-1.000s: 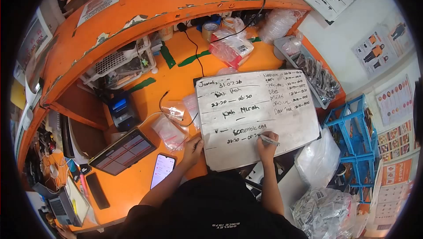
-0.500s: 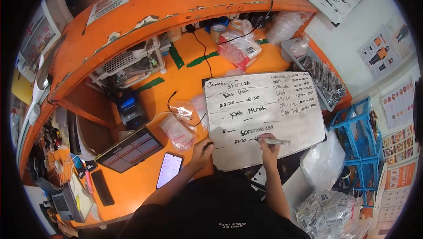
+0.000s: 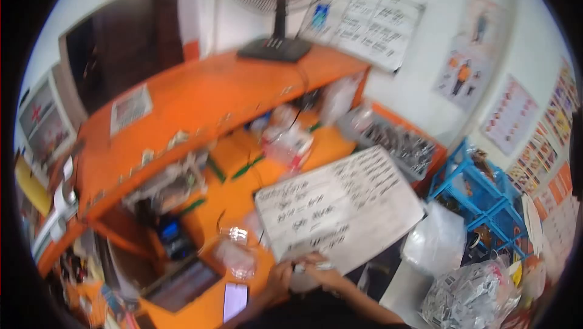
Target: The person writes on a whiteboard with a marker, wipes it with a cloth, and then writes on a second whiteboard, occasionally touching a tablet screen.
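A handwritten whiteboard [image 3: 358,232] lies tilted in front of me, its writing blurred by motion. My right hand [image 3: 325,275] is closed on a whiteboard marker [image 3: 322,266], whose pale barrel shows above the fingers. My left hand [image 3: 279,279] is closed too, and its fingertips meet those of the right hand over the board's lower edge. What my left fingers hold is too blurred to make out. A lit phone [image 3: 235,301] lies on the orange desk, left of my left forearm.
A tablet [image 3: 182,284] and a small dark device [image 3: 175,237] stand at left. A fan [image 3: 276,47] tops the orange shelf [image 3: 200,86]. Behind the board sits a grey bin of packets [image 3: 398,147]. Blue racks [image 3: 480,192] and a bulging plastic bag [image 3: 467,295] are at right.
My right hand has left the writing on the board and come down beside my left hand, marker still in it. The view has tipped up, showing the fan and more wall.
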`<state>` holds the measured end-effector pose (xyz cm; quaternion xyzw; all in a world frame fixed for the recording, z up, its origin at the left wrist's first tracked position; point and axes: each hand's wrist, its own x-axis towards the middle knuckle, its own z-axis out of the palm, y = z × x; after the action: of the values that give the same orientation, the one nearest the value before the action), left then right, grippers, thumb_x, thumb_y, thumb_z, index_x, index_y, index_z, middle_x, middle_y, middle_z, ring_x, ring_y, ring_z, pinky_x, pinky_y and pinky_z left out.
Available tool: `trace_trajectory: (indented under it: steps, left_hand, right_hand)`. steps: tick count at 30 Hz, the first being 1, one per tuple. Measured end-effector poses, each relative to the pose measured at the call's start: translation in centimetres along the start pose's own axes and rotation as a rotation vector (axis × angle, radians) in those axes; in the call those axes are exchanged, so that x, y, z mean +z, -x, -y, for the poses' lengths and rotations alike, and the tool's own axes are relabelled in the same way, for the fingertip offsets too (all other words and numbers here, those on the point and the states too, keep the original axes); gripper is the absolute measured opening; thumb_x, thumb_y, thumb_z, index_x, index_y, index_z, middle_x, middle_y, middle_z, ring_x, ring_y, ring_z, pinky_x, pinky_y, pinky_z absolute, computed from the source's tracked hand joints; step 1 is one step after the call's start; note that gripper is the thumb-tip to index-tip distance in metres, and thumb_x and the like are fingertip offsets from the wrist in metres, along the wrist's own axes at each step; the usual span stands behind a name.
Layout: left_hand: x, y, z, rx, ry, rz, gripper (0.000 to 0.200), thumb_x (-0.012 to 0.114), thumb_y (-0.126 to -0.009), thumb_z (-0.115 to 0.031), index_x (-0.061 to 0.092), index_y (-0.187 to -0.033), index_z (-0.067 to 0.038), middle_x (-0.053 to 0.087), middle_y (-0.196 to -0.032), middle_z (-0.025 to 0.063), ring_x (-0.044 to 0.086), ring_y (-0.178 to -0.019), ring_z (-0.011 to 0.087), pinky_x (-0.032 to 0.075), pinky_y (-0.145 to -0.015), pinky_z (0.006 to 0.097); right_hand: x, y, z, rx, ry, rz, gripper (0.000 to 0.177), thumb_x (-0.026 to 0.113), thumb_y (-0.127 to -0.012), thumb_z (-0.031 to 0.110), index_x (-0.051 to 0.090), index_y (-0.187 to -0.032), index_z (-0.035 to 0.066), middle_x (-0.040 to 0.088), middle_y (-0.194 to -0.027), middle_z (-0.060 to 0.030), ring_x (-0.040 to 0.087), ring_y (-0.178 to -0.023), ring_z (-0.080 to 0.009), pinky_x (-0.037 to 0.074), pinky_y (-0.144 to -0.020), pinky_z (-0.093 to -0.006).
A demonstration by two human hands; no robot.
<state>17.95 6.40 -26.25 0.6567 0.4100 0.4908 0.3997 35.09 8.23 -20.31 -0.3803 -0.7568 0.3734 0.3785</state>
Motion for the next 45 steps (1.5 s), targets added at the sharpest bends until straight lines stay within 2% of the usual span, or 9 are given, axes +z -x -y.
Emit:
trace_trajectory:
  steps: [4, 6, 14, 16, 20, 25, 33, 38, 45]
  left_hand:
    - [0.5, -0.9, -2.1, -0.104, 0.007, -0.084, 0.041, 0.035, -0.095, -0.023, 0.060, -0.075, 0.003, 0.053, -0.056, 0.0100, 0.051, -0.051, 0.0176, 0.040, -0.051, 0.0320]
    - [0.9, -1.9, -1.8, -0.139, -0.002, -0.075, 0.045, 0.037, -0.096, -0.025, 0.060, -0.070, 0.003, 0.053, -0.053, 0.0088, 0.051, -0.050, 0.0165, 0.040, -0.050, 0.0317]
    - [1.1, -2.4, -0.5, -0.300, 0.018, -0.060, 0.048, 0.041, -0.096, -0.031, 0.062, -0.069, 0.003, 0.056, -0.054, 0.0096, 0.055, -0.053, 0.0209, 0.043, -0.056, 0.0347]
    - [-1.2, -4.6, -2.9, -0.233, -0.179, -0.062, 0.042, 0.040, -0.095, -0.027, 0.060, -0.073, 0.003, 0.055, -0.060, 0.0148, 0.055, -0.056, 0.0263, 0.043, -0.057, 0.0379]
    - [-8.0, -12.2, -15.4, 0.003, -0.656, -0.409, 0.018, 0.057, -0.084, -0.016, 0.056, -0.087, 0.001, 0.057, -0.073, 0.0207, 0.057, -0.068, 0.0367, 0.043, -0.061, 0.0436]
    - [-16.2, -22.2, -24.1, 0.520, -1.185, -0.825, 0.017, 0.050, -0.088, -0.015, 0.048, -0.079, -0.001, 0.050, -0.071, 0.0189, 0.050, -0.067, 0.0394, 0.038, -0.058, 0.0459]
    - [-19.8, -28.5, -19.0, 0.028, -1.393, -0.800, 0.039, 0.045, -0.094, -0.031, 0.054, -0.073, 0.002, 0.056, -0.067, 0.0210, 0.056, -0.065, 0.0387, 0.042, -0.059, 0.0463]
    - [-19.5, -28.5, -19.1, -0.036, -1.410, -0.738, 0.044, 0.046, -0.092, -0.033, 0.055, -0.067, 0.002, 0.054, -0.063, 0.0211, 0.055, -0.064, 0.0382, 0.042, -0.059, 0.0460]
    - [-19.0, -28.8, -19.1, -0.054, -1.469, -0.764, 0.042, 0.050, -0.090, -0.033, 0.054, -0.066, 0.002, 0.055, -0.064, 0.0202, 0.055, -0.064, 0.0376, 0.041, -0.059, 0.0453]
  right_hand:
    - [1.7, 1.1, -2.2, -0.328, 0.297, -0.209, 0.015, 0.051, -0.087, 0.012, 0.054, -0.076, 0.002, 0.054, -0.068, -0.0135, 0.052, -0.064, -0.0299, 0.041, -0.059, -0.0385]
    - [3.6, 2.9, -1.7, 0.037, -0.116, -0.232, 0.016, 0.049, -0.088, 0.010, 0.052, -0.074, 0.003, 0.051, -0.065, -0.0118, 0.051, -0.060, -0.0235, 0.040, -0.055, -0.0361]
    - [2.0, 1.6, -1.1, 0.007, 0.040, -0.185, 0.030, 0.052, -0.089, 0.025, 0.057, -0.071, 0.002, 0.053, -0.059, -0.0123, 0.050, -0.051, -0.0217, 0.037, -0.049, -0.0357]
    - [-2.3, -1.9, 2.5, 0.482, -0.176, 0.271, 0.035, 0.052, -0.091, 0.038, 0.055, -0.081, 0.004, 0.052, -0.066, -0.0065, 0.048, -0.060, -0.0141, 0.044, -0.060, -0.0303]
    - [-12.2, -6.6, 4.4, 0.256, 0.139, 0.646, 0.045, 0.053, -0.089, 0.047, 0.062, -0.095, 0.003, 0.063, -0.079, -0.0082, 0.058, -0.072, -0.0142, 0.046, -0.069, -0.0286]
    - [-23.7, -16.0, -4.2, 0.280, -0.112, -0.027, 0.038, 0.060, -0.087, 0.037, 0.063, -0.086, -0.001, 0.063, -0.070, -0.0072, 0.058, -0.063, -0.0135, 0.046, -0.060, -0.0273]
    - [-38.7, -28.7, -23.2, 0.137, 0.055, -0.778, 0.016, 0.065, -0.076, 0.014, 0.060, -0.077, -0.001, 0.060, -0.067, -0.0066, 0.056, -0.062, -0.0149, 0.046, -0.060, -0.0305]
    - [-45.7, -35.7, -25.4, 0.053, 0.436, -0.952, 0.026, 0.064, -0.078, 0.014, 0.055, -0.094, -0.005, 0.062, -0.086, -0.0186, 0.060, -0.079, -0.0275, 0.047, -0.073, -0.0373]
    - [-51.6, -45.6, -20.0, -0.235, 0.201, -1.175, 0.051, 0.058, -0.087, 0.021, 0.043, -0.129, -0.004, 0.045, -0.132, -0.0227, 0.042, -0.125, -0.0319, 0.029, -0.106, -0.0359]
